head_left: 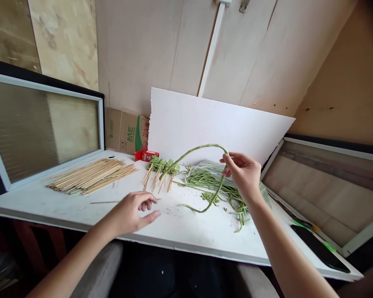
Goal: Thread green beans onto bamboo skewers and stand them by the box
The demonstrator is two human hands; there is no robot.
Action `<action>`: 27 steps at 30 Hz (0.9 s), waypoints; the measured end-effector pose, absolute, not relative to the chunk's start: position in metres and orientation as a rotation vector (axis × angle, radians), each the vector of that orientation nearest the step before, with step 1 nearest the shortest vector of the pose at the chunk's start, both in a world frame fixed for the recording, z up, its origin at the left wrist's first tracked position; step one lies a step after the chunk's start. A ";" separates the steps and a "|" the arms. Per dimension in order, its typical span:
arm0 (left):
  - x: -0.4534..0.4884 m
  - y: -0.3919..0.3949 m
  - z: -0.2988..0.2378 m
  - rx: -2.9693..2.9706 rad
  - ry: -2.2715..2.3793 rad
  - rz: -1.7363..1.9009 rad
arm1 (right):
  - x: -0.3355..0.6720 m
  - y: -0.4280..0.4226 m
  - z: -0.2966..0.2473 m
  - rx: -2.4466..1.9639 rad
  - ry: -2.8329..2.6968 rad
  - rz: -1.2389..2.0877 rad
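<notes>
A long green bean (202,146) hangs in a loop from my right hand (243,171), pinched between thumb and fingers above the table. One end of it droops to the left, the other curls low toward the tabletop. My left hand (136,213) is over the table with fingers loosely curled and thumb apart, nothing in it. A single bamboo skewer (104,202) lies beside that hand, partly hidden by it. Behind the hands sit several skewered bundles of green beans (163,164). More loose long beans (205,179) spill from a clear plastic bag (216,166) at the right.
A big pile of bamboo skewers (90,176) lies at the left of the white table (161,231). A red box (149,155) and a cardboard box (124,129) stand at the back. Short bean pieces (209,197) lie near the bag. A black phone (320,248) rests at the right edge.
</notes>
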State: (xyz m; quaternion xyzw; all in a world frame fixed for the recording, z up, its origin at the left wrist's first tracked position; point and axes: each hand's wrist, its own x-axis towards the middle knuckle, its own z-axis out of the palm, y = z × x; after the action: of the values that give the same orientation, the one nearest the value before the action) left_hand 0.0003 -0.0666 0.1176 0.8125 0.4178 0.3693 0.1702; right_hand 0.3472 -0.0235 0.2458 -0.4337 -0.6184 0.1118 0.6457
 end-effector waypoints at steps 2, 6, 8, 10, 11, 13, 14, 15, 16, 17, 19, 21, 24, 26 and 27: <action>0.022 -0.077 0.121 2.233 1.008 1.057 | 0.346 -0.030 0.228 -0.992 -1.330 0.356; 0.073 -0.077 0.122 1.886 0.921 1.048 | 0.339 -0.043 0.197 -0.992 -1.224 0.499; 0.097 -0.067 0.122 1.655 0.798 1.042 | 0.334 -0.051 0.184 -0.986 -1.220 0.554; 0.115 -0.056 0.126 1.422 0.623 1.098 | 0.327 -0.060 0.172 -0.992 -1.235 0.605; 0.121 -0.051 0.130 1.296 0.566 1.145 | 0.324 -0.065 0.165 -0.999 -1.246 0.628; 0.126 -0.044 0.138 1.022 0.524 1.214 | 0.319 -0.075 0.151 -1.010 -1.284 0.679; 0.126 -0.041 0.143 0.892 0.517 1.189 | 0.316 -0.080 0.143 -1.013 -1.318 0.711; 0.125 -0.039 0.146 0.789 0.511 1.163 | 0.314 -0.086 0.134 -1.017 -1.355 0.743; 0.122 -0.036 0.148 0.713 0.509 1.145 | 0.311 -0.090 0.125 -1.028 -1.394 0.773; 0.119 -0.033 0.149 0.666 0.506 1.134 | 0.308 -0.095 0.117 -1.044 -1.427 0.790; 0.111 -0.024 0.148 0.625 0.506 1.154 | 0.303 -0.102 0.101 -1.077 -1.490 0.821; 0.103 -0.014 0.142 0.605 0.509 1.195 | 0.298 -0.106 0.088 -1.106 -1.575 0.858; 0.097 -0.004 0.132 0.699 0.567 1.274 | 0.293 -0.107 0.075 -1.152 -1.661 0.897; 0.095 -0.004 0.125 0.849 0.598 1.323 | 0.292 -0.106 0.069 -1.181 -1.690 0.912; 0.095 -0.006 0.122 0.936 0.601 1.352 | 0.292 -0.105 0.067 -1.196 -1.702 0.921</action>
State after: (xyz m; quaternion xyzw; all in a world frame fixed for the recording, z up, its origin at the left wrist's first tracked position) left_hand 0.0953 -0.0058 0.1216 0.4104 0.2635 0.5928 0.6409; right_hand 0.2921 -0.1046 0.0668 -0.4770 -0.6792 0.3673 0.4199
